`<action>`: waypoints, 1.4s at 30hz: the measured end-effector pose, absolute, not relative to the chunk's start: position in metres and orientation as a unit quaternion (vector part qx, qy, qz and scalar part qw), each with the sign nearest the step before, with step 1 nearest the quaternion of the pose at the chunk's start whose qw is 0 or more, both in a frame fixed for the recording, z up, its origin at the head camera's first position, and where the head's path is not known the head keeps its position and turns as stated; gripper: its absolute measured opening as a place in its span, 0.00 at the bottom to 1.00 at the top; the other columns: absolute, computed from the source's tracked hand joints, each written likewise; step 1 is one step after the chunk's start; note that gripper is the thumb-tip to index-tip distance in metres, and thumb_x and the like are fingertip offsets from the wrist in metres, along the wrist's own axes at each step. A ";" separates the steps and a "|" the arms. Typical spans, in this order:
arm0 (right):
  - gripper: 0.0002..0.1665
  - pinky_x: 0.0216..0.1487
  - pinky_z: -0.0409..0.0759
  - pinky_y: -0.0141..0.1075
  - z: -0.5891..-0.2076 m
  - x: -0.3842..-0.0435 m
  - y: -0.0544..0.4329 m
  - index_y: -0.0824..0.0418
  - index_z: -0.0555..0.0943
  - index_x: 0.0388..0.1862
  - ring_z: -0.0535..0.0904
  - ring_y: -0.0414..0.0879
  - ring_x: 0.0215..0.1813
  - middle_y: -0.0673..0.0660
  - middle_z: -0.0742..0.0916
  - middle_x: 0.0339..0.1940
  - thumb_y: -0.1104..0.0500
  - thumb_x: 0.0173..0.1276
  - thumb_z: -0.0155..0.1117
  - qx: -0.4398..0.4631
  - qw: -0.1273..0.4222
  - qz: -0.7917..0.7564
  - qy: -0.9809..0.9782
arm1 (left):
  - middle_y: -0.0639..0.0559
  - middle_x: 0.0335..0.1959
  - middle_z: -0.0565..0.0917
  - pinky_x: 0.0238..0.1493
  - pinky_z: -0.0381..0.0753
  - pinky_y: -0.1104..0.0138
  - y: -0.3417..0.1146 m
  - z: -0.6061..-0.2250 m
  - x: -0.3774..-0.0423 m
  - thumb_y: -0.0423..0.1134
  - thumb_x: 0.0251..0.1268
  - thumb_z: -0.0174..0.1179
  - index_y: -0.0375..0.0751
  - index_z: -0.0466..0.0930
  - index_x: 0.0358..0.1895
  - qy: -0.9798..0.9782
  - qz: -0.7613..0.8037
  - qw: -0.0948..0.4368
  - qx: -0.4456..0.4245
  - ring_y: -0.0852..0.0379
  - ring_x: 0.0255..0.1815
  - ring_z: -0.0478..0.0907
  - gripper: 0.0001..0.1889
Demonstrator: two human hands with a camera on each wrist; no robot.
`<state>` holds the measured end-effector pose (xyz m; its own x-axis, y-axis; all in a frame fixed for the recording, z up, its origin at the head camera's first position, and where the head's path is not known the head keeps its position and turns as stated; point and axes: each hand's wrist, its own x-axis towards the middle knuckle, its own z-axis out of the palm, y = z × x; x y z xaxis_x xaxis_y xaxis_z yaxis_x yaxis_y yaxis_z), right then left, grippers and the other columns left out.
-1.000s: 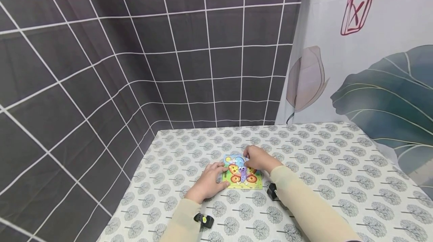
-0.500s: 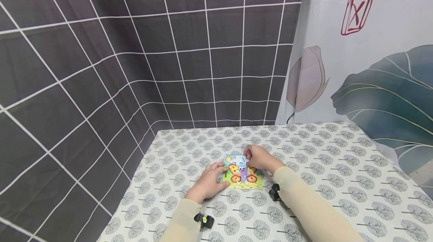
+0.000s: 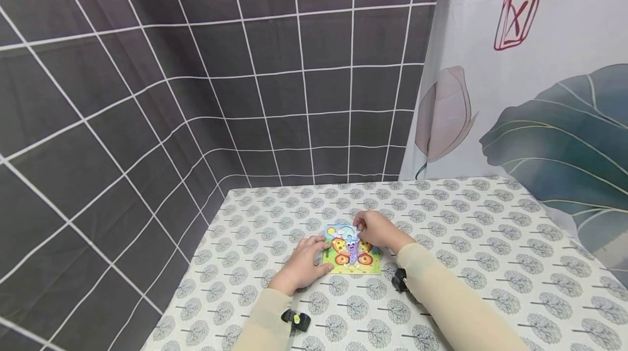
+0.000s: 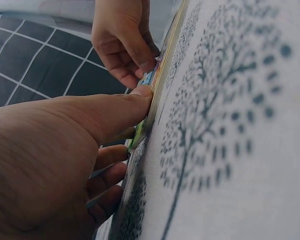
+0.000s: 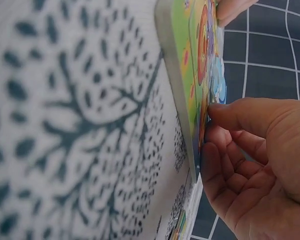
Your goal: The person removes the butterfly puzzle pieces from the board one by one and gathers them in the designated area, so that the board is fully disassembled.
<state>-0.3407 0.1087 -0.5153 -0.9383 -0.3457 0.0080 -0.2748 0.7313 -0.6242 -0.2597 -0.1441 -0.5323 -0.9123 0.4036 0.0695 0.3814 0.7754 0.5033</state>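
A butterfly jigsaw board [image 3: 355,271] is lying flat on the table, its lower edge facing the person. A purple-bodied butterfly [image 3: 352,254] with orange and yellow wings is filling the middle of its picture. A light-blue puzzle piece [image 3: 349,231] is sitting over the upper part of the board, standing slightly proud of the surface in the right wrist view. The right hand [image 3: 376,229] is reaching over the board's upper right corner; contact is small in every view, but thumb and curled forefinger appear to be pinching the piece's right edge. The left hand [image 3: 301,266] is resting along the board's left side with relaxed fingers, its thumb touching the lower left corner, its grip not closing round anything. A left sleeve [image 3: 265,321] and a right sleeve [image 3: 451,296], both pale yellow, are covering the forearms, and a black device is showing beneath each wrist. A small colourful item [image 5: 179,227] is lying on the cloth, partly in view. The tree-print tablecloth [image 3: 515,253] is covering the table, while a dark grid-pattern curtain [image 3: 270,40] and a white leaf-print curtain [image 3: 481,84] are hanging behind it.
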 end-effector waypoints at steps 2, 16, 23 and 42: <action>0.15 0.40 0.81 0.37 -0.515 -0.341 0.109 0.59 0.84 0.41 0.77 0.43 0.34 0.49 0.82 0.30 0.72 0.57 0.71 -0.165 0.055 -0.327 0.929 | 0.51 0.76 0.71 0.75 0.68 0.45 -0.144 -0.532 -0.260 0.50 0.67 0.71 0.48 0.78 0.71 0.941 0.265 0.021 0.208 0.46 0.74 0.66 0.30; 0.15 0.42 0.83 0.37 -0.516 -0.338 0.112 0.61 0.84 0.44 0.78 0.44 0.37 0.51 0.82 0.33 0.72 0.58 0.71 -0.160 0.051 -0.352 0.921 | 0.51 0.76 0.71 0.75 0.68 0.46 -0.145 -0.533 -0.261 0.50 0.67 0.71 0.49 0.78 0.71 0.942 0.265 0.024 0.205 0.47 0.75 0.66 0.30; 0.16 0.43 0.84 0.37 -0.515 -0.333 0.121 0.62 0.84 0.46 0.79 0.44 0.38 0.51 0.83 0.34 0.71 0.59 0.72 -0.157 0.050 -0.381 0.910 | 0.52 0.77 0.71 0.76 0.68 0.46 -0.144 -0.533 -0.260 0.51 0.67 0.71 0.50 0.78 0.71 0.944 0.257 0.025 0.204 0.47 0.75 0.66 0.30; 0.18 0.45 0.83 0.41 -0.506 -0.319 0.163 0.63 0.85 0.54 0.80 0.46 0.40 0.52 0.84 0.38 0.65 0.64 0.73 -0.132 0.000 -0.411 0.902 | 0.52 0.77 0.70 0.76 0.67 0.45 -0.144 -0.533 -0.259 0.51 0.67 0.71 0.49 0.78 0.71 0.942 0.268 0.027 0.203 0.47 0.75 0.65 0.31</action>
